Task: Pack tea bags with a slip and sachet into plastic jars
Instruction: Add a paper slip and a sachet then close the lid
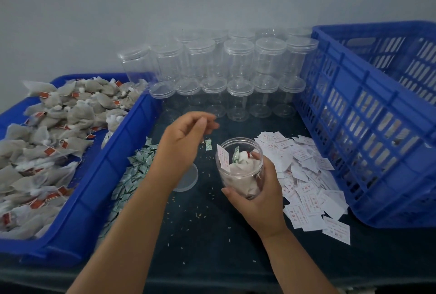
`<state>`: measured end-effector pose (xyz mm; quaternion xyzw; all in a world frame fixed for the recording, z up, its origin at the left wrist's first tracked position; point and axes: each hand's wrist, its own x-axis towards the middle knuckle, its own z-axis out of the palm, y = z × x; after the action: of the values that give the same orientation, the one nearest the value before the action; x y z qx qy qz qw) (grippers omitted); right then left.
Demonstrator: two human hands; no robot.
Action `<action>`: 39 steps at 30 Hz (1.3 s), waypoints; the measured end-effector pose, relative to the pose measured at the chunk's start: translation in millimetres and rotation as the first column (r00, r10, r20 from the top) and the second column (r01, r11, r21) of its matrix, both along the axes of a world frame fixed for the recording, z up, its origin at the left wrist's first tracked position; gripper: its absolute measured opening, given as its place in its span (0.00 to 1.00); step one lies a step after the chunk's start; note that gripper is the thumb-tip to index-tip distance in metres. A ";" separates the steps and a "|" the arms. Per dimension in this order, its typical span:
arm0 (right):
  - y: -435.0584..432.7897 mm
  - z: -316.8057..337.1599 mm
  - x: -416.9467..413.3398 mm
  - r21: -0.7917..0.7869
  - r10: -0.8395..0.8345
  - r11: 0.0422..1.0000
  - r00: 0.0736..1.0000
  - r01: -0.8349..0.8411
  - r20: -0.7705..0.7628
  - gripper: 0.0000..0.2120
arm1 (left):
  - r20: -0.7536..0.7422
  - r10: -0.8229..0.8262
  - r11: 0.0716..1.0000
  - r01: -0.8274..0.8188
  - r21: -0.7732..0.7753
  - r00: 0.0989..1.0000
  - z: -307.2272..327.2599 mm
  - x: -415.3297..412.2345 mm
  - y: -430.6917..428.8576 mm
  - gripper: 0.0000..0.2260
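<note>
My right hand (257, 201) grips a clear plastic jar (239, 166), tilted toward me just above the dark table. Inside it lie tea bags, a white slip with red print (223, 157) and a green-and-white sachet (236, 155). My left hand (186, 140) hovers to the upper left of the jar's mouth with fingers loosely curled and nothing visible in them. The jar's lid (188, 179) lies flat on the table, partly hidden under my left wrist. One loose sachet (208, 145) lies beside the jar.
A blue tray (94, 175) at left holds many tea bags (54, 133). Green sachets (132, 175) are heaped beside it. White slips (306, 175) are spread at right, next to a large blue crate (368, 128). Several lidded empty jars (238, 76) are stacked at the back wall.
</note>
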<state>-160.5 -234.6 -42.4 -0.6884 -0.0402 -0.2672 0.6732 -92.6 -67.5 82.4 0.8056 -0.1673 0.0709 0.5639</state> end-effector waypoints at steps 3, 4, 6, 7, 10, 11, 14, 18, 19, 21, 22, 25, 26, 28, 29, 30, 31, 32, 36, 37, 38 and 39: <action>0.1 -1.7 1.1 -0.015 0.015 1.000 1.000 -0.016 -0.019 0.40 | -0.064 0.189 0.802 -0.117 0.586 0.980 -29.6 19.4 31.8 0.12; 0.1 -2.2 1.3 -0.016 0.020 1.000 0.999 -0.020 -0.030 0.41 | -0.126 0.229 0.648 -0.055 0.759 0.965 -41.2 21.3 40.3 0.21; -0.1 -3.2 1.0 -0.004 0.032 0.999 0.998 -0.033 -0.051 0.43 | -0.232 0.292 0.479 0.068 0.875 0.928 -62.2 19.3 50.3 0.34; -0.3 -3.6 0.9 -0.001 0.038 0.999 0.998 -0.038 -0.059 0.44 | -0.253 0.303 0.486 0.079 0.870 0.919 -71.0 17.2 52.6 0.38; -0.3 -4.3 1.4 -0.021 0.046 0.999 0.997 -0.048 -0.068 0.43 | -0.195 0.325 0.585 -0.035 0.810 0.925 -88.6 17.1 57.6 0.46; -0.2 -4.5 1.7 -0.029 0.049 0.998 0.996 -0.051 -0.068 0.42 | -0.180 0.338 0.608 -0.069 0.791 0.924 -91.3 19.1 59.1 0.48; 0.5 -4.8 1.1 -0.027 0.064 0.997 0.995 -0.066 -0.074 0.41 | -0.158 0.315 0.639 -0.085 0.765 0.936 -95.1 20.4 59.9 0.47; 2.5 -1.3 0.4 -0.033 0.071 0.997 0.994 -0.074 -0.086 0.39 | -0.040 0.315 0.598 -0.165 0.784 0.948 -102.0 21.5 56.1 0.34; 2.9 -0.9 0.6 -0.031 0.068 0.997 0.994 -0.071 -0.087 0.39 | -0.007 0.321 0.641 -0.211 0.738 0.947 -102.4 23.9 52.7 0.34; 2.5 -1.2 1.1 -0.024 0.053 0.998 0.994 -0.056 -0.095 0.39 | 0.065 0.320 0.688 -0.279 0.670 0.945 -103.1 31.1 41.7 0.36; 2.0 -1.9 1.2 -0.022 0.045 0.999 0.994 -0.047 -0.100 0.40 | 0.073 0.304 0.659 -0.265 0.704 0.950 -103.3 34.7 35.4 0.37; 0.5 -3.6 0.8 -0.025 0.018 0.999 0.994 -0.021 -0.111 0.42 | 0.007 0.249 0.517 -0.139 0.845 0.968 -104.1 41.1 21.6 0.35; 0.6 -2.9 0.5 -0.025 0.013 1.000 0.993 -0.016 -0.115 0.41 | -0.034 0.253 0.527 -0.108 0.843 0.967 -103.7 41.7 18.7 0.34; 1.0 -1.5 0.5 -0.021 0.008 1.000 0.993 -0.010 -0.121 0.40 | -0.032 0.265 0.594 -0.137 0.793 0.964 -102.9 41.5 15.0 0.31; 1.1 -1.2 0.7 -0.018 0.008 1.000 0.992 -0.010 -0.125 0.40 | 0.001 0.274 0.643 -0.185 0.743 0.962 -101.2 39.6 13.6 0.27; 1.1 -1.0 0.7 -0.015 0.011 1.000 0.991 -0.013 -0.130 0.40 | 0.015 0.293 0.706 -0.227 0.671 0.956 -98.0 36.1 12.7 0.22; 1.0 -0.8 0.7 -0.012 0.014 1.000 0.991 -0.016 -0.133 0.40 | -0.009 0.306 0.789 -0.249 0.562 0.952 -95.0 32.8 12.4 0.19; 0.8 -0.5 0.3 -0.015 0.017 1.000 0.991 -0.019 -0.133 0.40 | -0.077 0.312 0.869 -0.252 0.426 0.947 -89.7 28.5 12.4 0.20; 1.3 3.7 -0.6 -0.063 0.024 0.997 0.991 -0.033 -0.133 0.38 | -0.418 0.068 0.951 -0.185 -0.248 0.906 -62.1 14.3 6.3 0.19; 1.3 3.8 -0.4 -0.075 0.019 0.997 0.990 -0.029 -0.136 0.38 | -0.449 -0.042 0.916 -0.145 -0.375 0.893 -56.1 11.0 3.9 0.18; 1.6 3.4 -0.2 -0.084 0.011 0.996 0.990 -0.023 -0.143 0.38 | -0.439 -0.118 0.894 -0.097 -0.437 0.891 -51.2 7.1 1.7 0.15; 1.7 2.7 -0.1 -0.092 0.005 0.996 0.989 -0.019 -0.150 0.38 | -0.416 -0.159 0.894 -0.049 -0.446 0.895 -45.9 1.3 -0.1 0.15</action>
<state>-160.6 -232.9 -39.6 -0.7370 -0.0064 -0.2084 0.6430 -91.3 -67.7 36.6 0.6446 -0.0376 -0.0941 0.7578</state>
